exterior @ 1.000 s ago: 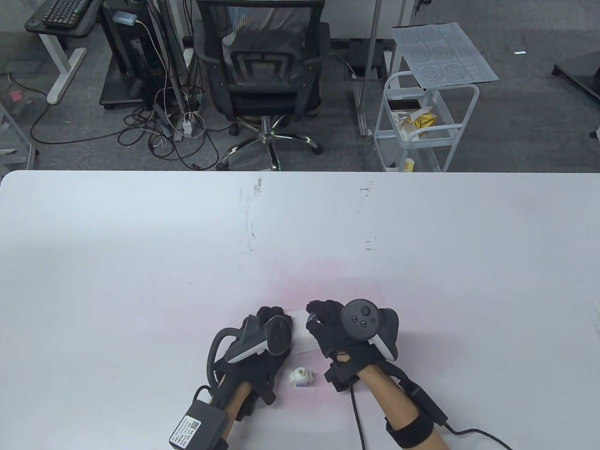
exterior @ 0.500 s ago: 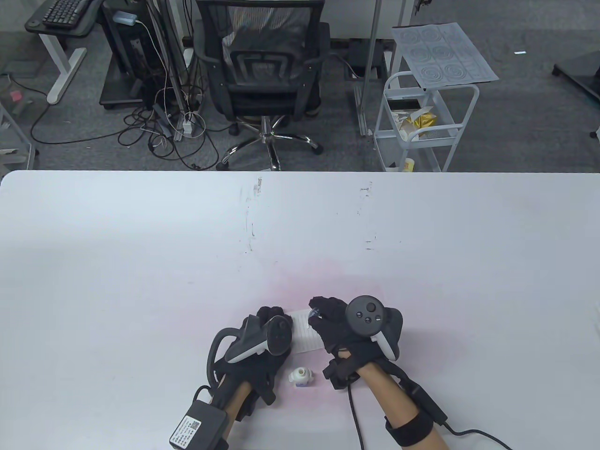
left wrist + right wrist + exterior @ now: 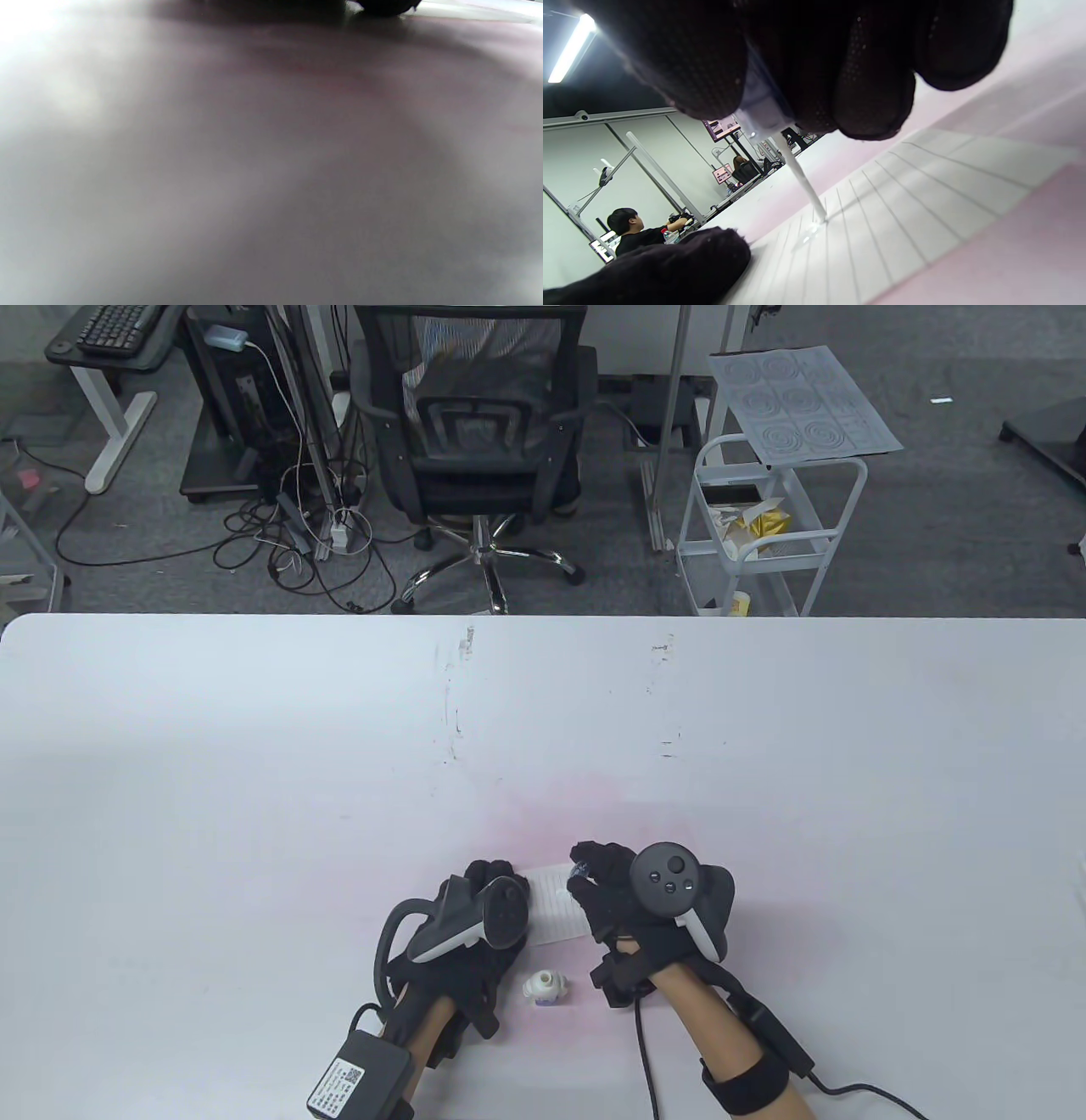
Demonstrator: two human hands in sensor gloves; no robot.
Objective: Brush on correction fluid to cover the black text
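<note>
A small lined paper slip (image 3: pixel 556 906) lies on the white table between my hands. My right hand (image 3: pixel 594 882) pinches the cap of the correction-fluid brush (image 3: pixel 763 114); its white stem (image 3: pixel 799 178) touches the slip (image 3: pixel 891 203) with a wet spot at its tip. My left hand (image 3: pixel 488 899) rests flat on the slip's left edge; its fingertips (image 3: pixel 670 267) show in the right wrist view. The open white correction-fluid bottle (image 3: pixel 544 986) stands just below the slip, between my wrists. No black text is visible on the slip in these views. The left wrist view shows only blurred table.
The white table (image 3: pixel 254 772) stretches wide on all sides, with faint scuff marks (image 3: pixel 454 712) in the middle. Behind it stand an office chair (image 3: pixel 475 441) and a white trolley (image 3: pixel 764 526).
My right hand has shifted a little to the right along the slip with the brush. The left hand and the bottle have not moved.
</note>
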